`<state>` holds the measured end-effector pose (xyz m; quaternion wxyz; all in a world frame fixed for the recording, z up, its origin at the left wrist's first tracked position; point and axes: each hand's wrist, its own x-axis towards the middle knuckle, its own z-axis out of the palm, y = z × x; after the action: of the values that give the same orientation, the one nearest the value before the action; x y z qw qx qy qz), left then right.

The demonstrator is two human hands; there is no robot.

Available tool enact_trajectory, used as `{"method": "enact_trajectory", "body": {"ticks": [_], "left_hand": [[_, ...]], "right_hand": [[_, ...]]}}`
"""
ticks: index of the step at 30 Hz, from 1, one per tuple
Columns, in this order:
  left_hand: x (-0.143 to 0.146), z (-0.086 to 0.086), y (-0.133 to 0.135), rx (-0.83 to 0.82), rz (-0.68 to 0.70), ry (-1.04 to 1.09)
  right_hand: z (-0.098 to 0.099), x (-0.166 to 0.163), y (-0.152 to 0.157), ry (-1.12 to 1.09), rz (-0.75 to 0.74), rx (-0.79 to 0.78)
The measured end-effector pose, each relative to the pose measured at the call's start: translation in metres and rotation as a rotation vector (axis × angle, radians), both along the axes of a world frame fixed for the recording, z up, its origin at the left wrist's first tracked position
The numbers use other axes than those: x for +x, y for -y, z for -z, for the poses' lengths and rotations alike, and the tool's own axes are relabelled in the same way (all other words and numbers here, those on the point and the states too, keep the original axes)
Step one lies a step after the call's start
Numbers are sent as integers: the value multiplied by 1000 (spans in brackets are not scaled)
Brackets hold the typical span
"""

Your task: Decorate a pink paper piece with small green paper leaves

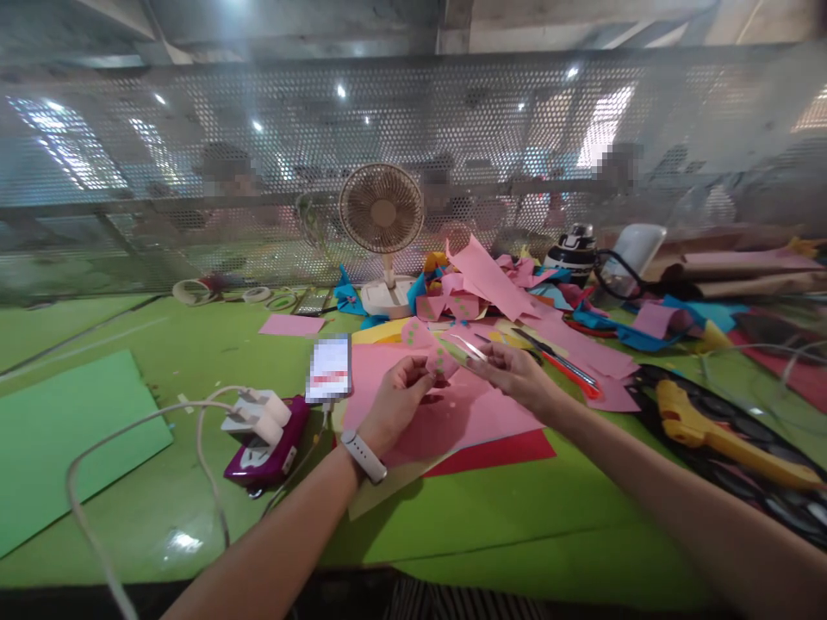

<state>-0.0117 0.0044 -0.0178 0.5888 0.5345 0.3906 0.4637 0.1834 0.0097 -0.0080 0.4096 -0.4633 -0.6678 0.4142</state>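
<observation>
My left hand (399, 398) is closed, pinching a small pink paper piece (432, 349) with green dots, held just above the pink paper sheets (478, 413) on the green table (452, 517). My right hand (513, 372) is closed on thin metal tweezers (466, 346), whose tips point left and touch the pink piece. A white band sits on my left wrist (363, 455).
A phone (329, 368) and a purple power strip with white chargers (262, 435) lie left of my hands. A green sheet (65, 439) lies far left. A small fan (381, 232), paper scraps, a red cutter (568, 368) and a yellow glue gun (717, 430) lie behind and right.
</observation>
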Motion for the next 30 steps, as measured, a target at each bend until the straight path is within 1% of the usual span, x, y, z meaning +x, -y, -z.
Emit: {"method": "enact_trajectory", "body": {"ticks": [3, 7, 11, 17, 24, 30], "left_hand": [[4, -2, 3, 22, 39, -24], [7, -3, 5, 31, 70, -38], [8, -3, 6, 26, 81, -36], [8, -5, 7, 11, 76, -18], [7, -3, 7, -17, 61, 1], [7, -3, 7, -45, 23, -6]], "right_hand": [[4, -5, -1, -31, -22, 6], [10, -9, -6, -109, -16, -2], [11, -8, -8, -157, -24, -25], [6, -7, -5, -109, 8, 14], [13, -7, -7, -49, -1, 55], [12, -7, -5, -82, -23, 59]]}}
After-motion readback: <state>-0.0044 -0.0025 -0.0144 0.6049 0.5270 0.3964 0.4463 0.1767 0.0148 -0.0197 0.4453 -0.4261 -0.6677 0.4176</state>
